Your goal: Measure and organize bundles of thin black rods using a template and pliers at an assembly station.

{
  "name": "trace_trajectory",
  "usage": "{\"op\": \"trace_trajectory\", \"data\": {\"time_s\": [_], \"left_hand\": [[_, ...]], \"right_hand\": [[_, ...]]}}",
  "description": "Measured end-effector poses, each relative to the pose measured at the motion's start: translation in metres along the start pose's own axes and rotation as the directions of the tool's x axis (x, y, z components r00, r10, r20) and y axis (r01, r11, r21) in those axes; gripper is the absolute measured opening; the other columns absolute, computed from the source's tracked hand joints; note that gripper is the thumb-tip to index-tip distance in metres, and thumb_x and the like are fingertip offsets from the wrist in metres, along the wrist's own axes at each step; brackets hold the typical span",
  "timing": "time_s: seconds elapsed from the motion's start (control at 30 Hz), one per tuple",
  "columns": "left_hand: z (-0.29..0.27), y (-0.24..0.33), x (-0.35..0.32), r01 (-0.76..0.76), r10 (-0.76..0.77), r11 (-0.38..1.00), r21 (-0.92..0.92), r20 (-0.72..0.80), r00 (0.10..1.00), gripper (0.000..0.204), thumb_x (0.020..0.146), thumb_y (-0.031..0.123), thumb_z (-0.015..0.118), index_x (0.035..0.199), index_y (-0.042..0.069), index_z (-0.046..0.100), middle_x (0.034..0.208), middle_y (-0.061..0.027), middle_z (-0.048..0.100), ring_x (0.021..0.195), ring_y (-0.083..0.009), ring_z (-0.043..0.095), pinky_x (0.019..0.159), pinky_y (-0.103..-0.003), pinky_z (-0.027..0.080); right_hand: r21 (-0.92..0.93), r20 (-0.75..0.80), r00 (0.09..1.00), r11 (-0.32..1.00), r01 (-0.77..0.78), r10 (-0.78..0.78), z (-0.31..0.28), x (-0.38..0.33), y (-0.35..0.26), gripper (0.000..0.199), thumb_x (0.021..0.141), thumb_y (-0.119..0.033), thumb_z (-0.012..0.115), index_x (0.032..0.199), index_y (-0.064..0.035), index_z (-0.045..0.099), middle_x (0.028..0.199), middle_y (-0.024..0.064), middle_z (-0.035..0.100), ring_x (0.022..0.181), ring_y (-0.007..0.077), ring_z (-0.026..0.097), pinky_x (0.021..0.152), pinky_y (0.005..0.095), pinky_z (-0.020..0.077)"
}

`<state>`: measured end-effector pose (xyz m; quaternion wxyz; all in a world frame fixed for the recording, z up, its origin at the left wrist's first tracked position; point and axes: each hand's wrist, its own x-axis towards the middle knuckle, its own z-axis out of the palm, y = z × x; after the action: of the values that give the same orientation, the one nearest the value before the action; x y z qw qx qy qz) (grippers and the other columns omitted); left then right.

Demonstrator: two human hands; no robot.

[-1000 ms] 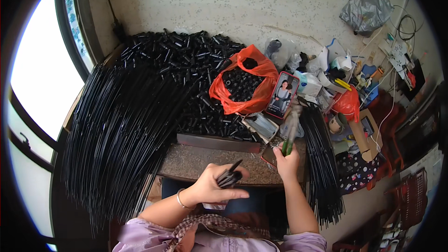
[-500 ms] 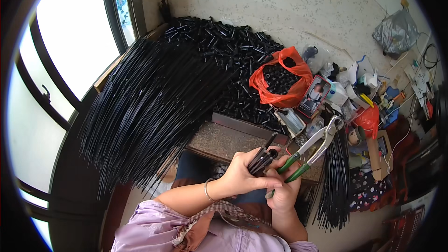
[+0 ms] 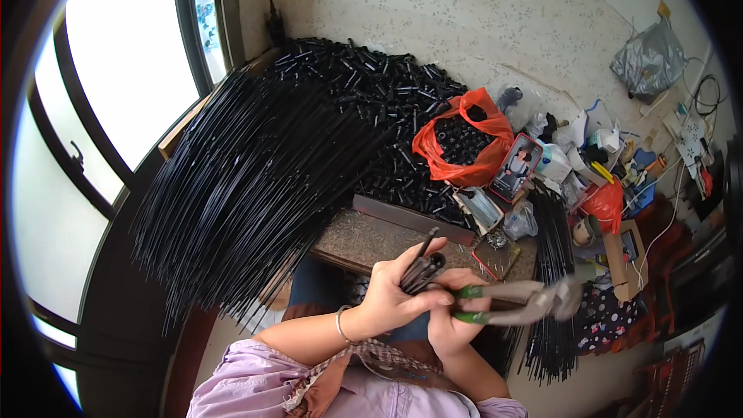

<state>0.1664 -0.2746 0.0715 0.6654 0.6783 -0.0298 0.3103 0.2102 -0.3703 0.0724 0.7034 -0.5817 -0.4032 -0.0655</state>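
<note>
Several short black tubes and thin rods [image 3: 422, 269] stick up out of my left hand [image 3: 391, 298], whose fingers are wrapped round them. Close beside it, my right hand [image 3: 455, 331] grips a pair of pliers [image 3: 526, 303] by the green handles. The metal jaws point to the right and are smeared by motion, so I cannot tell how far apart they are. Both hands hang over the near edge of the worktable [image 3: 360, 240] and almost touch. The pliers' handle ends are partly hidden by my right fingers.
Long black rods [image 3: 240, 186] spread across the left. Behind lies a heap of short black tubes [image 3: 371, 85]. A red plastic bag [image 3: 480, 162] of black parts stands beside a phone [image 3: 516, 168]. A second rod bundle [image 3: 551, 302] hangs at the right edge, near clutter and a cardboard box [image 3: 621, 255].
The pliers have swung down from pointing up and right to lying nearly level, jaws to the right. My left hand keeps the tubes and has shifted slightly left.
</note>
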Motion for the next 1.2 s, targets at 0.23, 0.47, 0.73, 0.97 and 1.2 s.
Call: {"op": "trace_trajectory", "data": {"time_s": [0.23,0.47,0.73,0.97,1.2], "left_hand": [[-0.01,0.003,0.014,0.316,-0.132,0.878,-0.36,0.453,0.882,0.058,0.056,0.012,0.069,0.105,-0.004,0.042,0.093,-0.005,0.051,0.076,-0.0031,0.043,0.067,-0.018,0.036],[-0.054,0.006,0.007,0.101,-0.066,0.912,-0.398,0.102,0.993,0.069,0.055,0.021,0.07,0.106,-0.008,0.035,0.047,0.003,0.041,0.041,-0.0054,0.039,0.039,-0.017,0.031],[-0.071,0.024,0.002,0.14,-0.133,0.989,-0.054,0.114,0.984,0.043,0.05,0.016,0.073,0.085,0.0,0.053,0.061,0.0044,0.047,0.056,-0.0015,0.039,0.049,-0.015,0.03],[-0.067,0.034,-0.008,0.129,-0.112,0.983,-0.128,0.129,0.985,0.034,0.054,0.015,0.07,0.08,0.0,0.054,0.059,0.0042,0.048,0.054,-0.0014,0.04,0.048,-0.015,0.032],[-0.072,0.027,-0.007,0.015,-0.017,1.0,0.019,0.127,0.992,0.032,0.055,0.013,0.07,0.078,0.0,0.053,0.054,0.0048,0.047,0.049,-0.0023,0.039,0.046,-0.015,0.033]], "right_hand": [[0.262,0.123,0.992,0.965,-0.019,-0.014,-0.016,0.018,0.007,0.04,0.057,-0.007,0.067,0.084,-0.0041,0.037,0.072,0.0041,0.042,0.064,0.0121,0.044,0.055,0.0213,0.0378],[0.251,0.486,0.618,0.579,-0.776,0.618,-0.038,0.008,-0.019,0.019,0.075,-0.01,0.047,0.085,0.0047,0.042,0.06,0.0064,0.047,0.046,0.0111,0.046,0.042,0.0201,0.037],[-0.395,0.605,0.302,0.607,-0.69,0.737,-0.024,-0.028,-0.034,0.022,0.076,-0.008,0.045,0.093,0.0057,0.046,0.061,0.0055,0.051,0.049,0.0079,0.048,0.044,0.0183,0.038],[-0.092,0.775,0.32,0.599,-0.796,0.545,-0.021,-0.025,-0.032,0.045,0.078,-0.012,0.043,0.115,0.0063,0.024,0.085,0.0143,0.052,0.071,0.0165,0.052,0.065,0.0272,0.0402],[-0.275,0.75,0.199,0.571,-0.773,0.63,-0.033,-0.016,-0.037,0.045,0.078,-0.009,0.042,0.116,0.0054,0.023,0.079,0.0112,0.051,0.063,0.0133,0.05,0.063,0.0241,0.0398]]}}
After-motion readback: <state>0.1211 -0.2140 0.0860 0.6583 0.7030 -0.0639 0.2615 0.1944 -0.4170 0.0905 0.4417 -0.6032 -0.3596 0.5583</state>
